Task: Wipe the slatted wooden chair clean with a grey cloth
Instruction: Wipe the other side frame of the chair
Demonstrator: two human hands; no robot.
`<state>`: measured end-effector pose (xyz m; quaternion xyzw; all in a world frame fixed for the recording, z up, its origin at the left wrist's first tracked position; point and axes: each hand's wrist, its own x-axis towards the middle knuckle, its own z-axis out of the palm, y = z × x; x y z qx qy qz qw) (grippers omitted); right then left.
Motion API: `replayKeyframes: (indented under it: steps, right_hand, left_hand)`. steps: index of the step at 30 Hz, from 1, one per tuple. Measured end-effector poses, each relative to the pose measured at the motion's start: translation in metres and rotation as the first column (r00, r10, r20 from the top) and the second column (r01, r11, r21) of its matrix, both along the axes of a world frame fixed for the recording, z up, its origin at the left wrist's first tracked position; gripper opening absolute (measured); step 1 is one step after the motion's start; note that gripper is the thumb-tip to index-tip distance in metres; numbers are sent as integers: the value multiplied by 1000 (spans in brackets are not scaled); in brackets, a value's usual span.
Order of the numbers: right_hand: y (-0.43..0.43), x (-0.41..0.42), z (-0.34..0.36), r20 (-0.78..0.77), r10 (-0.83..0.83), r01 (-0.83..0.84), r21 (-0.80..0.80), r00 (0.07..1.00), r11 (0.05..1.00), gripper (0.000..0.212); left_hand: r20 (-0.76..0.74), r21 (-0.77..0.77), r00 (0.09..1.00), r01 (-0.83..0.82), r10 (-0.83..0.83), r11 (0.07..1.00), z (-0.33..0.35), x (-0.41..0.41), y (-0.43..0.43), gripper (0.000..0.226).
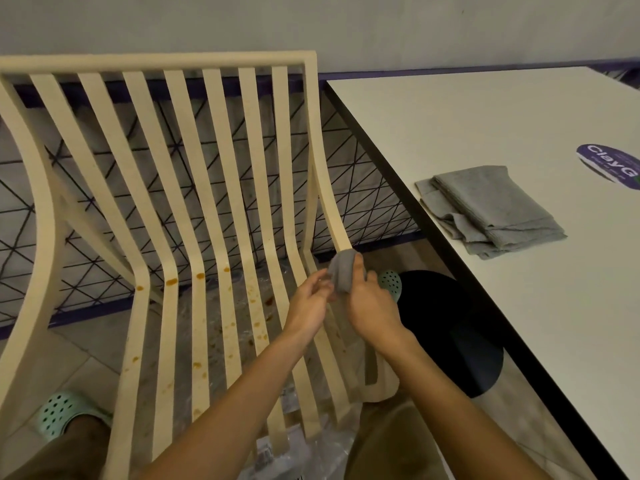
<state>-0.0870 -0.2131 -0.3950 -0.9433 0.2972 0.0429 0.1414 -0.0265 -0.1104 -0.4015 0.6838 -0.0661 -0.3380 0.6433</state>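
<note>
Inside the right fingers [360, 269] sits grey cloth [341, 273].

Left side of chair [156, 60] cropped; sticker [609, 161] cut at right.

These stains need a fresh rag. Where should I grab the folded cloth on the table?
Pinch the folded cloth at its thick near edge, reaching down from the dark rim of the table. It lies flat, so only there do the stacked layers give fingers something to close on. The right hand grips the rag, so the left hand may be freer.
</note>
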Motion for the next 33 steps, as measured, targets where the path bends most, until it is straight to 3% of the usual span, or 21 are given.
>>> replayKeyframes:
  steps: [5, 8, 13, 17, 20, 25, 29, 33]
  right_hand:
    - [-14, 48, 6, 6, -47, 46, 107, 999, 993, 87]
    - [-25, 77, 10, 13, -55, 53, 123, 998, 991, 80]
    - [-46, 131, 5, -39, -116, 121, 176, 992, 977, 75]
    - [-53, 164, 5, -36, -151, 156, 207, 988, 966, 69]
    - [-56, 169, 3, 60, -169, 152, 228, 984, 962, 69]
    - [-52, 142, -5, 182, -58, 26, 174, 982, 984, 79]
    - [-42, 112, 2, 147, 45, -65, 134, 988, 989, 81]
    - [-34, 80, 2, 97, 62, -83, 233, 993, 969, 73]
  left_hand:
    - [-159, -21, 984, -83, 78, 996, 2, -6, -7, 26]
    - [-175, -38, 985, -6, -1, 999, 3, -11, -13, 25]
    - [-332, -113, 933, 108, -140, 988, 0, -27, -24, 19]
    - [-279, -79, 939, 186, -201, 979, -3, -32, -23, 24]
    - [-249, -58, 939, 231, -238, 971, -1, -32, -20, 30]
    - [-217, 16, 944, 257, -247, 966, 3, -30, -25, 32]
    - [-156, 63, 956, 261, -249, 963, 2, -34, -30, 24]
    - [-98, 112, 958, 281, -271, 953, -4, -37, -26, 6]
